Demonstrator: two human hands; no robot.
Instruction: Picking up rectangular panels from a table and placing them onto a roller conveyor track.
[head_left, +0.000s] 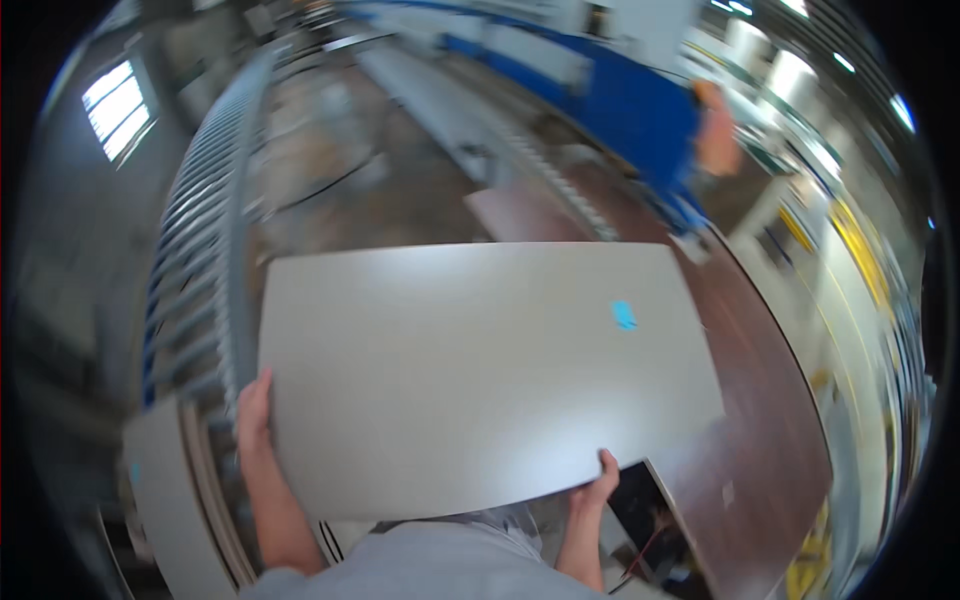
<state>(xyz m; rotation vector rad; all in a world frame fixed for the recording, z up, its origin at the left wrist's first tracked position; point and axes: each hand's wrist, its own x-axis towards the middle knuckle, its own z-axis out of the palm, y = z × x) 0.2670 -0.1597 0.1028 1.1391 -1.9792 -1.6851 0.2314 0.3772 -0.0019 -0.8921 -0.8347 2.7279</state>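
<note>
Two bare hands carry one broad, pale grey panel (470, 370) in front of the person's body, its flat face turned up toward the head and the long axis running from left to right across the torso. Its far edge lies almost level, while the near edge climbs toward the right, so the right end sits farther from the body than the left; some of that bend may come from the lens. A small light-blue sticker (624, 315) marks the face near the far right corner. The left hand (255, 412) grips the short left edge and the right hand (596, 486) the long near edge, right of the middle; the fingers of both are clamped on the panel, though mostly hidden beneath it. Toward the right, the panel overlaps a reddish-brown surface (765, 410) in view; whether they touch, I cannot tell. Beside that surface at the lower right is a dark rectangular area (650, 520) with a thin reddish cord (637, 560) by it; whether it is an open container or a gap is unclear. To the left runs a roller conveyor (190, 255), and near its closer end several panels stand side by side (170, 500), long axes running away from the body. Beyond the surface rises a blue machine panel (640, 120).
</note>
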